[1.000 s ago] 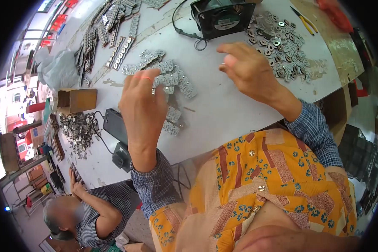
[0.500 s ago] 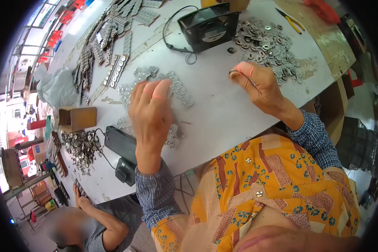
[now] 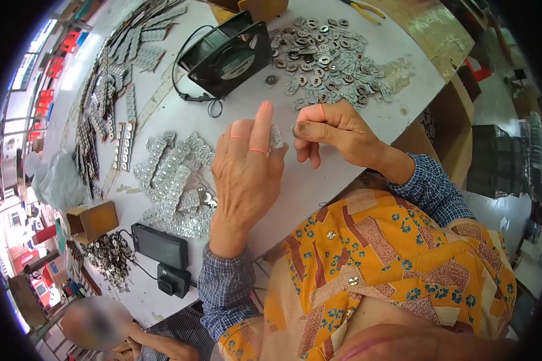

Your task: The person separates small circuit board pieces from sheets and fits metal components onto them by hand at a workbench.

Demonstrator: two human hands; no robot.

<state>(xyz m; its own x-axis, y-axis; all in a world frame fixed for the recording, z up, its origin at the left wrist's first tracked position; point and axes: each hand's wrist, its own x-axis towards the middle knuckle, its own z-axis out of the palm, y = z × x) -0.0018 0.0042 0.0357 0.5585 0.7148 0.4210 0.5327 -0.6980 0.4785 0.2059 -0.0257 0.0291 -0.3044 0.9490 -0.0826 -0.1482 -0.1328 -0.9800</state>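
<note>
My left hand (image 3: 247,171) holds a small clear plastic piece (image 3: 276,137) between thumb and fingers, the index finger stretched upward. Close by on its right, my right hand (image 3: 340,133) pinches a small dark round part (image 3: 295,130); the fingertips cover most of it. A narrow gap separates the two hands. Left of my left hand lies a pile of clear plastic strips (image 3: 168,180) with several small moulded cells. Beyond my right hand spreads a heap of small metal and clear parts (image 3: 325,60). One loose round part (image 3: 271,79) sits apart from that heap.
A black fan (image 3: 229,60) with a cable stands at the back. A black box-shaped device (image 3: 159,246) lies near the front left, by a cardboard box (image 3: 92,221) and a dark parts heap (image 3: 108,259). Filled strips (image 3: 123,144) line the left. Another person (image 3: 162,343) sits at lower left.
My hands have come together over the table, the left now with a clear piece in its fingers. My right hand still pinches its small part. The camera view has shifted.
</note>
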